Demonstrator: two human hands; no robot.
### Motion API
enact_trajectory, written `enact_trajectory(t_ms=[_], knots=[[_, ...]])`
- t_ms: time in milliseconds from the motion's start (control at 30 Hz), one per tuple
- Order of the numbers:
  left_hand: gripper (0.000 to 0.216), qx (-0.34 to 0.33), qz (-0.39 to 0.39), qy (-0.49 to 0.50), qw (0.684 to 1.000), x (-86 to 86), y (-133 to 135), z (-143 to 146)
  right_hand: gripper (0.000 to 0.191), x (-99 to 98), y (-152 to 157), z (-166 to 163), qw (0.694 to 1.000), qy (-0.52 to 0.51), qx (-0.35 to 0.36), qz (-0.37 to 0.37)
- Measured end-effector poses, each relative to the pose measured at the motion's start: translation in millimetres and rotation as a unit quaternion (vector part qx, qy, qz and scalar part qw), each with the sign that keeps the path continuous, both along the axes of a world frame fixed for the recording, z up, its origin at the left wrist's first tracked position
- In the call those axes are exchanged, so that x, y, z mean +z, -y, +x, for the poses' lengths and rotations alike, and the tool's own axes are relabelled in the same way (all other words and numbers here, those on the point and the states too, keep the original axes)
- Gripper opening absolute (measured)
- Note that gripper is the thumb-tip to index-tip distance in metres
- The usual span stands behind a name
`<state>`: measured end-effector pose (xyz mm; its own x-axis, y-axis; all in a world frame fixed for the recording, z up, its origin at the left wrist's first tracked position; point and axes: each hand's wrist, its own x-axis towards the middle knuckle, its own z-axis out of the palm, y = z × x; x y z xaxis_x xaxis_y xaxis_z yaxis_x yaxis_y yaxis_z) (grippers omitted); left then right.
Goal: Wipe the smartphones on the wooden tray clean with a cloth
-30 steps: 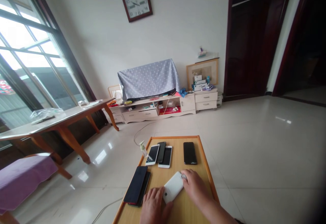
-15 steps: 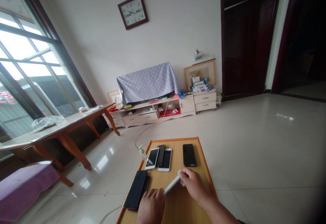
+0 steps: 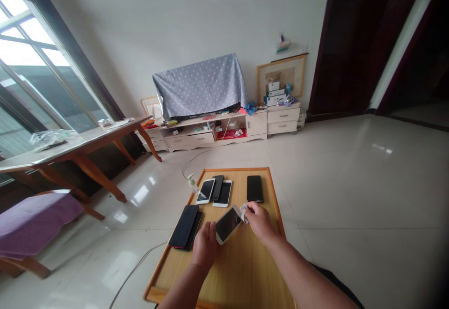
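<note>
My left hand [image 3: 206, 244] grips the lower left end of a white smartphone [image 3: 228, 224], whose dark screen faces up toward me. At the phone's upper right end, my right hand [image 3: 258, 219] is closed on a crumpled white tissue [image 3: 244, 213] that touches the phone's edge. Beyond my hands lie a white phone [image 3: 206, 191], a dark phone [image 3: 218, 187] and another white phone [image 3: 222, 194], close together and partly overlapping. A black phone [image 3: 254, 188] lies apart on the right. Left of my left hand, a large dark phone [image 3: 184, 226] rests partly over another dark one [image 3: 195, 231].
A clear pump bottle [image 3: 192, 183] stands by the left rim of the small wooden table [image 3: 242, 276]. A long wooden table [image 3: 87, 136] and a stool with a purple cloth [image 3: 38, 220] are on the left. A white TV cabinet [image 3: 257, 125] lines the far wall.
The white phone in my left hand has turned from edge-on to screen up. My right hand stays at its far end with the tissue. My view has tilted downward.
</note>
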<state>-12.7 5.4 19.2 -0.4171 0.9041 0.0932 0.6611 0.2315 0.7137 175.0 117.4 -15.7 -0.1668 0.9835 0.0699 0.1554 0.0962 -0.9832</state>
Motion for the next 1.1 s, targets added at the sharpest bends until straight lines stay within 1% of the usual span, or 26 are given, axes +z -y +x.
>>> enact_trajectory(t_ms=[133,267,333,433,533,667,767,900,1100], knots=[[0.046,0.005,-0.028,0.032,0.999,6.1,-1,1,0.026,4.4,3,-2,0.999,0.04,0.01,0.027],[0.043,0.002,-0.068,0.037,0.997,13.5,-2,4,0.025,8.7,8,-5,0.996,0.071,0.015,0.06],[0.049,-0.001,-0.083,0.033,0.996,13.9,-2,7,0.024,10.1,9,-6,0.994,0.083,0.015,0.072],[0.067,-0.014,-0.11,-0.015,0.994,10.9,0,10,0.024,11.8,11,-6,0.992,0.095,0.019,0.085],[0.073,-0.03,-0.126,-0.088,0.988,6.7,5,12,0.024,13.6,11,-5,0.99,0.104,0.021,0.091],[0.07,-0.044,-0.122,-0.149,0.98,4.2,12,11,0.025,18.3,13,-4,0.989,0.106,0.024,0.096],[0.068,-0.043,-0.123,-0.178,0.976,4.0,16,10,0.023,23.2,15,-4,0.989,0.099,0.031,0.103],[0.066,-0.05,-0.125,-0.198,0.971,3.8,20,8,0.019,26.9,17,-6,0.988,0.105,0.039,0.103],[0.069,-0.064,-0.125,-0.2,0.97,3.4,21,5,0.019,24.1,21,-8,0.979,0.15,0.06,0.128]])
